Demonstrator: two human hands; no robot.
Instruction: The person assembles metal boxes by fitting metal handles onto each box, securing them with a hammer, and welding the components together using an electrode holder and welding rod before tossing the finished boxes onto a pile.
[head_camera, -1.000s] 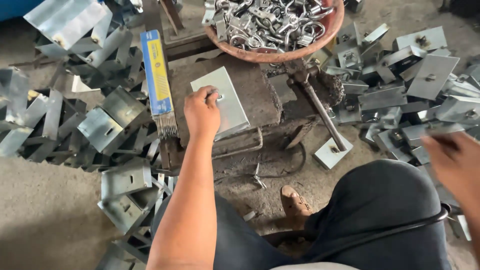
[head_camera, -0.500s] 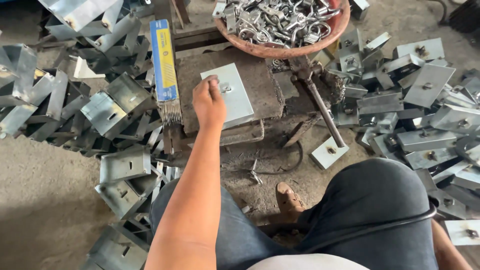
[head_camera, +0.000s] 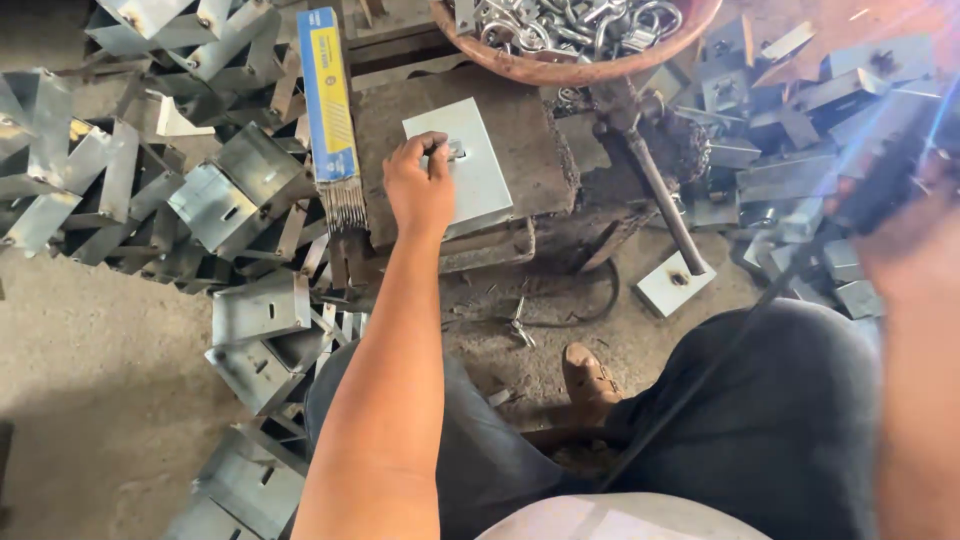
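Plate (head_camera: 478, 170) under left hand (head_camera: 418, 186) on block (head_camera: 520, 135).
Fingers curled, pinching a small piece at its hole; right hand (head_camera: 900, 215) blurred, grip unclear.

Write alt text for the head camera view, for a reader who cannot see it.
A person's left hand rests on a flat grey metal plate lying on a worn metal block. A blue and yellow box of welding rods lies left of it, with bent metal brackets piled around and a bowl of metal rings above. The blurred right hand is at the right edge.
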